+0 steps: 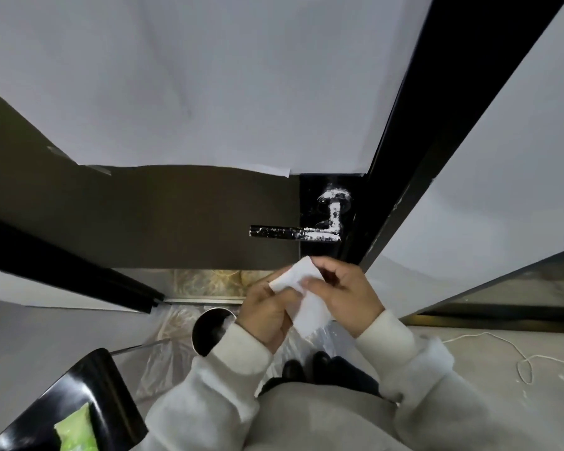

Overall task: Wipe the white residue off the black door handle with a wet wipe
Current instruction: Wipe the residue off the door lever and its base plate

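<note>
- The person holds a white wet wipe [302,289] in front of them with both hands.
- The left hand [267,309] has its fingers curled around the wipe's lower left side.
- The right hand [344,289] pinches the top of the wipe with thumb and fingers.
- The wipe is partly folded, and one end hangs down between the two hands.
- The black door handle [295,233] sticks out of the door just above the hands, not touching them.
- White residue [334,208] covers the round part of the handle and runs along the bar.
- Both arms are in fluffy cream sleeves [238,349].
- A round dark bin [205,330] stands on the floor by the left sleeve.
- A black chair [88,395] is at the lower left with a green pack [77,429] on it.
- A thin white cord [520,359] lies on the floor to the right.
</note>
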### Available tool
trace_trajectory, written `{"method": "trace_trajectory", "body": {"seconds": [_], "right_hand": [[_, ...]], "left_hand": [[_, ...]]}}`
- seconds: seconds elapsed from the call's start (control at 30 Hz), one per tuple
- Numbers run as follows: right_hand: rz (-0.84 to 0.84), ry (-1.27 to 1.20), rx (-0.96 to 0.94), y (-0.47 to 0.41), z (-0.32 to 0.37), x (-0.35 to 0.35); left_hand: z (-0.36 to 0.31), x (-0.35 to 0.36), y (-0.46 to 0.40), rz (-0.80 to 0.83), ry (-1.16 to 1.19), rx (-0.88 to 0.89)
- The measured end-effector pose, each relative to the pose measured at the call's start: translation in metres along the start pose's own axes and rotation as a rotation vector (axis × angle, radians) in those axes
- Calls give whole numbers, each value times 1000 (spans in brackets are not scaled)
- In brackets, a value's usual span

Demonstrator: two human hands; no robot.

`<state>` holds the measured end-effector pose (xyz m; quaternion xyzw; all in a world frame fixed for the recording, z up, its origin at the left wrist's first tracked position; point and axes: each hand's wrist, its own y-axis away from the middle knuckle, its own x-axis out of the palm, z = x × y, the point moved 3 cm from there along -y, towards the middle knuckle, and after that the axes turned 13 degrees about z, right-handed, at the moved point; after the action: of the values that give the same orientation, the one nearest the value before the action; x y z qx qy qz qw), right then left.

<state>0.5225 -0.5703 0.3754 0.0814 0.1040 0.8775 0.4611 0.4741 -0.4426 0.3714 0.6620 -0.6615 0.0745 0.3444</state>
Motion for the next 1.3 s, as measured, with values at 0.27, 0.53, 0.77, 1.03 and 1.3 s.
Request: {"method": "trace_trajectory", "body": {"seconds": [0.27, 0.53, 0.77, 1.03, 1.3], "right_hand": [[39, -364, 32, -2, 1, 10], [194, -525, 187, -21, 11, 38], [254, -494, 364, -11, -8, 23], [132, -405, 316, -24, -12, 14], [123, -369, 109, -33, 0, 36]], "left_hand": [[-11, -25, 5, -329, -2, 74], [-65, -29, 0, -752, -257, 325], [-79, 0, 10, -779, -1012, 438], [-65, -33, 21, -680, -861, 280], [-56, -37, 7, -407, -531, 287]]}}
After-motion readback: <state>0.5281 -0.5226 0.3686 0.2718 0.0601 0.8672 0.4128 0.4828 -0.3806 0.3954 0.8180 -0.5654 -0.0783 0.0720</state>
